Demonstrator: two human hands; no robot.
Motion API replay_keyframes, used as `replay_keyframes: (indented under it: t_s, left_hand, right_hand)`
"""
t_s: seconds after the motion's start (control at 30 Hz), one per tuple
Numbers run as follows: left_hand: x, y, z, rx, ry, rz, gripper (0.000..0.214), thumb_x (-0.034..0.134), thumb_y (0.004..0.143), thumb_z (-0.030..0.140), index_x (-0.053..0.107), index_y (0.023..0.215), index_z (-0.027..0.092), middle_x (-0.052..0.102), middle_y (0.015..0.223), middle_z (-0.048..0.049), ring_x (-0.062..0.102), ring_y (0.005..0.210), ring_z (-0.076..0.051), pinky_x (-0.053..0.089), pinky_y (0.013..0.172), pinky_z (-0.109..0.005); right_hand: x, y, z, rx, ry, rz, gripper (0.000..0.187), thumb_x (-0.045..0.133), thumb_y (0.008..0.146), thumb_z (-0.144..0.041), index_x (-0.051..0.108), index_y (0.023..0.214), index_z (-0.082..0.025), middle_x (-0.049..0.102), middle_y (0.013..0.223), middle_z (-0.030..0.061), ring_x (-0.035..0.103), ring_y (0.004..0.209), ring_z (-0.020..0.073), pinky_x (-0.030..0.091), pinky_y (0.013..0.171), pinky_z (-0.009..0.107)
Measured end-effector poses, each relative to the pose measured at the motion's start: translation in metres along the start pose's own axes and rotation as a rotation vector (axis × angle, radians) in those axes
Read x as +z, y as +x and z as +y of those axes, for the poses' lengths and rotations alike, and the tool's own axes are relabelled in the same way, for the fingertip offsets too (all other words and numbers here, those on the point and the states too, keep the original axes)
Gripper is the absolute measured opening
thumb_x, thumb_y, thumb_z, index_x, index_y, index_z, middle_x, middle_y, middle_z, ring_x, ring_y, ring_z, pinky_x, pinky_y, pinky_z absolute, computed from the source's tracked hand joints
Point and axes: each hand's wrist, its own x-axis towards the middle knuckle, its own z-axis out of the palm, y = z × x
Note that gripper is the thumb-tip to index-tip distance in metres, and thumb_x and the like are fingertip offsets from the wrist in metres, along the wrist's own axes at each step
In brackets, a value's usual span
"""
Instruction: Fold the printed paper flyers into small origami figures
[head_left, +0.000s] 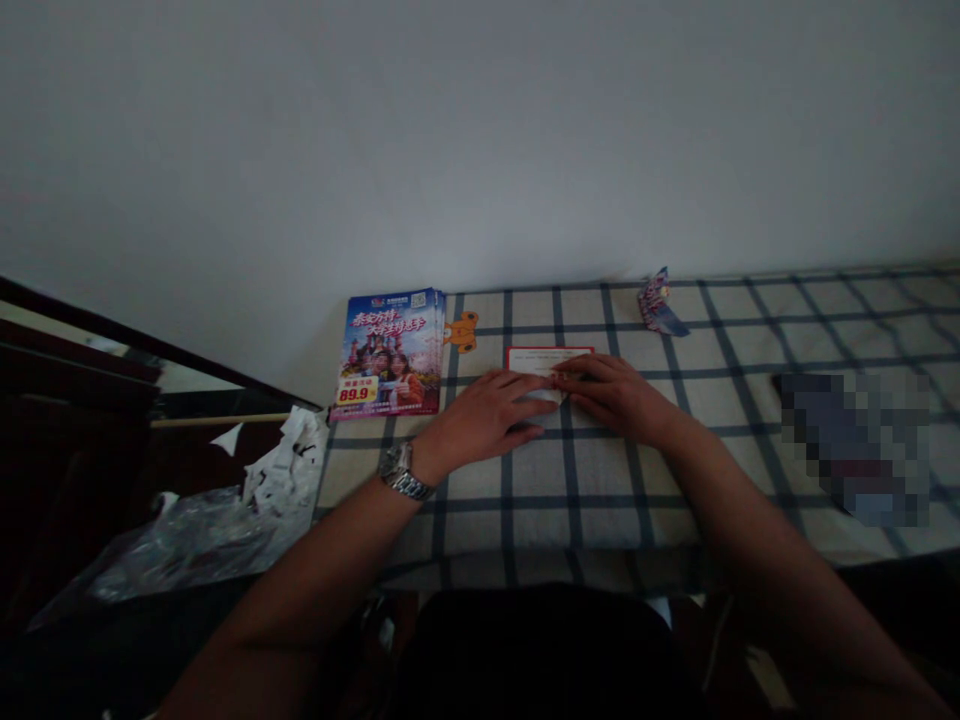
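Note:
A white printed leaflet [532, 358] with a red edge lies on the checked cloth in front of me. From the left, my left hand [491, 415] rests over its near part, fingers stretched out and apart. My right hand [619, 395] comes in from the other side, its fingertips bent and closed on the leaflet close to the left fingertips. The hands hide much of the leaflet's lower part, so I cannot tell whether it is folded there. A metal watch [405, 470] is on my left wrist.
A stack of colourful flyers [390, 355] lies at the left by the wall. A folded paper piece [660, 305] stands at the back right. A blurred dark item [847, 450] is at far right. Clear plastic and torn paper [289, 465] lie beyond the cloth's left edge.

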Motion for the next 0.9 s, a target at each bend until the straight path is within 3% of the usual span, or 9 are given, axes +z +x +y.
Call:
replay_keyframes:
  t_s: [0.1, 0.5, 0.9]
  left_hand:
    - [-0.0016, 0.0003, 0.0008, -0.002, 0.013, -0.003, 0.038, 0.058, 0.105, 0.044, 0.061, 0.14, 0.03, 0.055, 0.15, -0.0061, 0.051, 0.136, -0.029, 0.046, 0.113, -0.051]
    - [0.0009, 0.0001, 0.0045, -0.028, 0.004, -0.009, 0.048, 0.062, 0.102, 0.049, 0.056, 0.147, 0.031, 0.052, 0.152, -0.008, 0.047, 0.141, -0.03, 0.041, 0.119, -0.053]
    - [0.0033, -0.0003, 0.0035, -0.033, -0.02, -0.003, 0.048, 0.063, 0.101, 0.049, 0.057, 0.145, 0.029, 0.048, 0.156, -0.0081, 0.046, 0.144, -0.029, 0.042, 0.121, -0.049]
  right_hand:
    - [0.0006, -0.0001, -0.0001, 0.014, -0.023, 0.008, 0.039, 0.057, 0.104, -0.027, 0.067, 0.141, -0.027, 0.065, 0.14, 0.0137, 0.061, 0.131, 0.033, 0.051, 0.109, 0.058]
    - [-0.0007, 0.0043, -0.0029, -0.032, 0.065, 0.039, 0.04, 0.059, 0.102, -0.025, 0.067, 0.141, -0.03, 0.069, 0.135, 0.0117, 0.065, 0.127, 0.0316, 0.053, 0.108, 0.059]
    - [0.0019, 0.0058, -0.0039, -0.024, 0.07, 0.066, 0.034, 0.056, 0.104, -0.026, 0.072, 0.134, -0.026, 0.071, 0.132, 0.0133, 0.066, 0.124, 0.0306, 0.055, 0.106, 0.056]
